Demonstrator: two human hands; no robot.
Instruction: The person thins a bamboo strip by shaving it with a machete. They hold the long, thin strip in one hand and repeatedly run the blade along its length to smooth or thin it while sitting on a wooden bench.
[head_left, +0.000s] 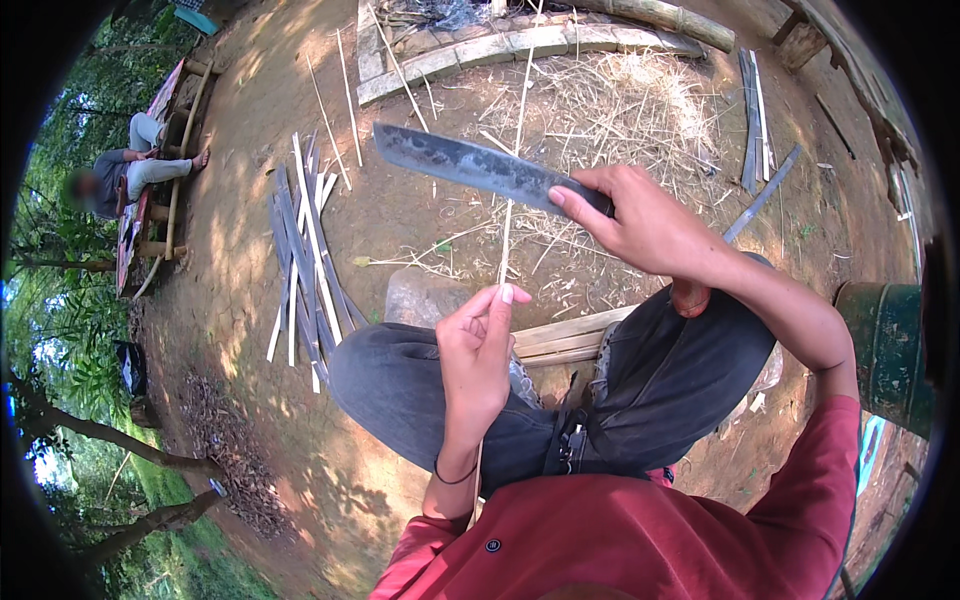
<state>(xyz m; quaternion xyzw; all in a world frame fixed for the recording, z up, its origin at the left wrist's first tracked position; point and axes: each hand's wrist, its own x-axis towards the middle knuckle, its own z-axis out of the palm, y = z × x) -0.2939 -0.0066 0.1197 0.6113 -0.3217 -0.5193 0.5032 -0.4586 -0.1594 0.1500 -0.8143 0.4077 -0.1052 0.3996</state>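
- Two bare hands in view; we record the left hand (475, 355) with its grip pinched on a thin pale strip (505, 245), thumb uppermost, and the right hand (635, 215) with its grip closed on a machete blade (455, 165).
- Strip location: we trace it from the top edge, over the ground, down to the left hand between the knees; it reappears beside the left wrist.
- Hidden: the blade covers a short stretch of strip, so we cannot tell whether they touch. Its lower end is lost near the red shirt (610, 535).
- Right-hand fingers mostly out of sight behind the blade; we see the thumb lying along its face.
- A reddish handle (690, 298) shows below the right forearm; its join to the blade is covered.
- Pose: left forearm rises from the lower edge, wrist upright; right elbow bent outward, forearm slanting inward over the knee.
- Cut off: a green drum (885, 345), by the dark rim.
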